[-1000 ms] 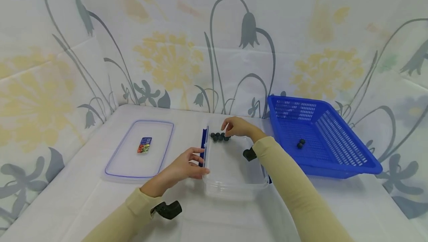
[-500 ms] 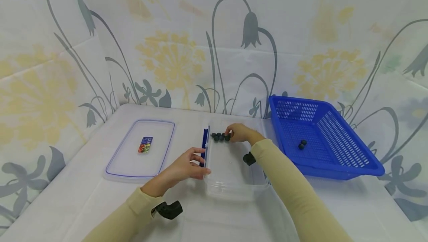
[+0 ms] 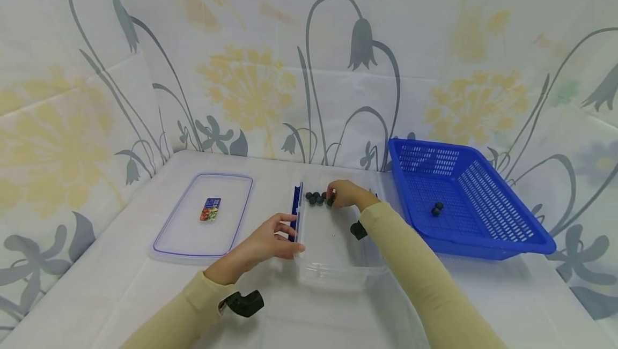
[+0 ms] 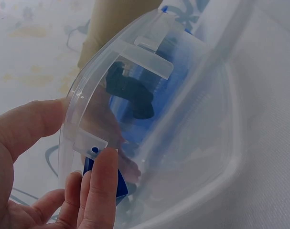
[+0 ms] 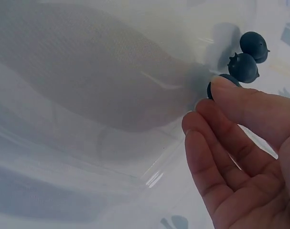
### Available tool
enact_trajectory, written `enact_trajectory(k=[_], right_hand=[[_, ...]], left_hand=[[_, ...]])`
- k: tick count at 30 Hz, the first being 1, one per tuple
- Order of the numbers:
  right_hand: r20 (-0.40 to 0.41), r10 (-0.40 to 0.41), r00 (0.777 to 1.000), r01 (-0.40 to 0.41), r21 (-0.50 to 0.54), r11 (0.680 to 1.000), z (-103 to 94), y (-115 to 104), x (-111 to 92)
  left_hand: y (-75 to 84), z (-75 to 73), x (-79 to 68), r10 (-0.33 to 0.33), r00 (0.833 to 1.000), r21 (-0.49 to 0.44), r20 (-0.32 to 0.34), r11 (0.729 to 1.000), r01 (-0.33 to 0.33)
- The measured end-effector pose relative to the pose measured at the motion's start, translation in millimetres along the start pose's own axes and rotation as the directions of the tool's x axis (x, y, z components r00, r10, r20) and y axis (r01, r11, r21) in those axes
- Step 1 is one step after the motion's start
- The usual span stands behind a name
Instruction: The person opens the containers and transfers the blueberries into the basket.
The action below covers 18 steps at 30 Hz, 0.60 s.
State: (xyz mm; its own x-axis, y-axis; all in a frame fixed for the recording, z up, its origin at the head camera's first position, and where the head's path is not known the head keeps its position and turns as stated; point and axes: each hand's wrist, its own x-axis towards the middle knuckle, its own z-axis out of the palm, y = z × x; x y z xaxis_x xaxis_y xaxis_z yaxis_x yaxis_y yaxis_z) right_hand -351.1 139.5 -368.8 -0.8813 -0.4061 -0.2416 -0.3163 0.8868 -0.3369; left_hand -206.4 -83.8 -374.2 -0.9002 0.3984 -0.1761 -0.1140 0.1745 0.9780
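A clear plastic food container stands in the middle of the table. My left hand grips its left wall, thumb at the rim and fingers by the blue side latch. Inside, at the far left corner, several dark blueberries sit close together. My right hand reaches down into the container beside them. In the right wrist view, its thumb and fingertip pinch a blueberry, mostly hidden by the thumb, next to other blueberries.
At right stands a blue slotted basket with two blueberries in it. A clear lid with a blue seal and a printed label lies at left. Behind the table hangs a flower-patterned cloth.
My right hand has lowered into the container and shifted slightly right, bringing its blueberry down beside the others. My left hand stays on the container's wall.
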Motion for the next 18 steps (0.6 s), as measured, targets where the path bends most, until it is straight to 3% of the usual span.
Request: enact_trajectory(k=[5, 11, 18], right_hand=[[0.024, 0.006, 1.0, -0.006, 0.013, 1.0, -1.4, -0.9, -1.4], [0.017, -0.077, 0.997, 0.076, 0.067, 0.995, -12.1, -4.0, -4.9], [0.017, -0.121, 0.993, 0.118, 0.124, 0.985, -31.8, -10.0, -10.5]], left_hand=[[1.1, 0.3, 0.6, -0.003, 1.0, 0.002, 0.002, 1.0, 0.003], [1.3, 0.9, 0.7, -0.01, 1.0, 0.001, 0.003, 1.0, 0.01], [2.0, 1.2, -0.5, -0.019, 1.0, 0.008, -0.014, 1.0, 0.019]])
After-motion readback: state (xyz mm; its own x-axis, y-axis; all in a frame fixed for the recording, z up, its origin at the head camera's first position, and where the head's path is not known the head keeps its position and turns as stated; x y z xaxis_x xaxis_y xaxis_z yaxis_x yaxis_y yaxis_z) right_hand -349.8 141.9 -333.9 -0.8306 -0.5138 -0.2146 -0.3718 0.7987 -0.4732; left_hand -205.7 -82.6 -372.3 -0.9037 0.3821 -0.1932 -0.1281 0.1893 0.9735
